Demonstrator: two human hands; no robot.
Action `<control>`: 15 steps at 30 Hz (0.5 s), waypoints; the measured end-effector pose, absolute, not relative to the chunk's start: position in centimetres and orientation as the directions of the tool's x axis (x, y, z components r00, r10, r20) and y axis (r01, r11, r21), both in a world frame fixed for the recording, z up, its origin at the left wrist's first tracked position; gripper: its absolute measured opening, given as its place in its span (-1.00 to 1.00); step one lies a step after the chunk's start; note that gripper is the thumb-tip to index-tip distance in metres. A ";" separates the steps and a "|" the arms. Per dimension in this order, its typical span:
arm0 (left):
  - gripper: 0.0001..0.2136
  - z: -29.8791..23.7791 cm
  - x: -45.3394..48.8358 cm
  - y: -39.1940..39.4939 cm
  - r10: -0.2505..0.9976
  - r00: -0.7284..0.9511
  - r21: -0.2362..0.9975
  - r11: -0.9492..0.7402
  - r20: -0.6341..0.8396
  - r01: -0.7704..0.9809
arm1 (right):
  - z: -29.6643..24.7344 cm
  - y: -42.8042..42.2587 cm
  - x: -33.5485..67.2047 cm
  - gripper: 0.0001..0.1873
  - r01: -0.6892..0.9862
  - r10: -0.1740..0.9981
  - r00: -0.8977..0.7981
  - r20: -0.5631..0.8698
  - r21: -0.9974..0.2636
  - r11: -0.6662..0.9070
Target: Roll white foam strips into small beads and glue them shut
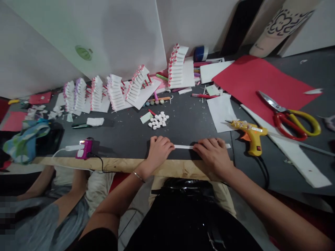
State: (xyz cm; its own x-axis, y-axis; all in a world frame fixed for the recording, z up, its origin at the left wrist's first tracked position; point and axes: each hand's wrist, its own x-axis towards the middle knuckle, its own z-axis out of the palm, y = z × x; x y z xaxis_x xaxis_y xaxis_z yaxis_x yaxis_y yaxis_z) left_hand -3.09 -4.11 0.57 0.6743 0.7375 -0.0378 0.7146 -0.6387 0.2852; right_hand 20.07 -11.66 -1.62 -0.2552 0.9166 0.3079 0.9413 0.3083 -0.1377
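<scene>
Strip (183, 146) of white material, thin and narrow, lying flat near the front edge of the dark surface (125, 136), parallel to the wooden edging (115, 164). Left hand (159, 150) covers one end, fingers curled down and pressing on it; right hand (212, 153) covers the other end likewise, so that only the middle span and a short tip past the right hand show. The strip is judged light and easily bent or creased; it looks best held at both ends, flat against the surface, as here.

Just behind the strip, a cluster of small white discs (158, 120) lies loose on the surface. To the right, a yellow glue gun (250, 135) rests on its side, cord running off the front edge. Farther right, scissors (290, 115) with red and yellow handles lie on a red sheet (251, 83). Along the back edge, several stacked white-and-pink paper stair forms (115, 91) stand in a row. Near the front left corner sits a small pink device (85, 149) with a cable. No container with visible contents can be made out.
</scene>
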 end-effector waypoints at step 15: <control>-0.83 1.7 -1.2 -3.6 0.783 0.599 0.201 -0.568 -0.164 0.798 | 0.2 -9.6 19.2 -0.78 0.967 0.963 -0.237 0.132 -0.069 0.247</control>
State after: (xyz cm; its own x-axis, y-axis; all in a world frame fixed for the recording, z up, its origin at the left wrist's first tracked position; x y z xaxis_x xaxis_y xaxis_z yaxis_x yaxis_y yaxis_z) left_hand -1.22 -3.55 1.69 0.5994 0.7835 -0.1639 0.7978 -0.5683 0.2011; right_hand 19.19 -9.64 0.21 -0.2366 0.9627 0.1315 0.9666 0.2469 -0.0686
